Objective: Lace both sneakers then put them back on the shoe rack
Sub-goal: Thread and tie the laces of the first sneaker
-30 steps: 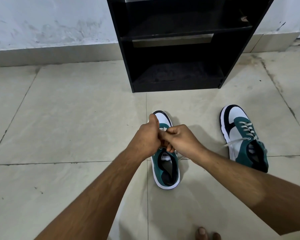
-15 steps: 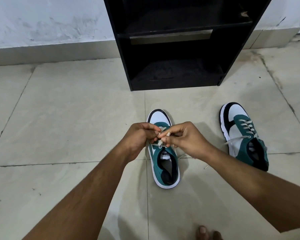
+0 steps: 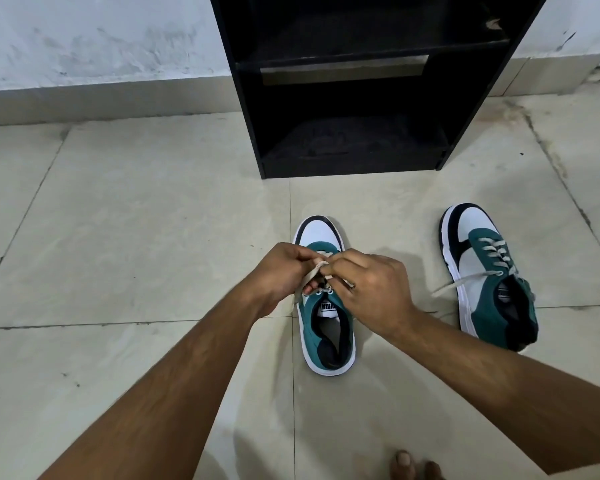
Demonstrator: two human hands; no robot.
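Both hands have dropped lower on the near sneaker (image 3: 326,327); left hand (image 3: 284,271) and right hand (image 3: 371,289) now pinch its lace (image 3: 310,273) tight.

Sneakers (image 3: 327,327) teal-white-black — laces (image 3: 496,252) cream; rack (image 3: 354,84) black.

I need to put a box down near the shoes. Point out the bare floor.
Bare tiles lie left of the centre sneaker, out to the wall. A narrower bare strip runs between that sneaker and the rack. It is crowded between the two sneakers: the right hand and the right sneaker's loose lace.
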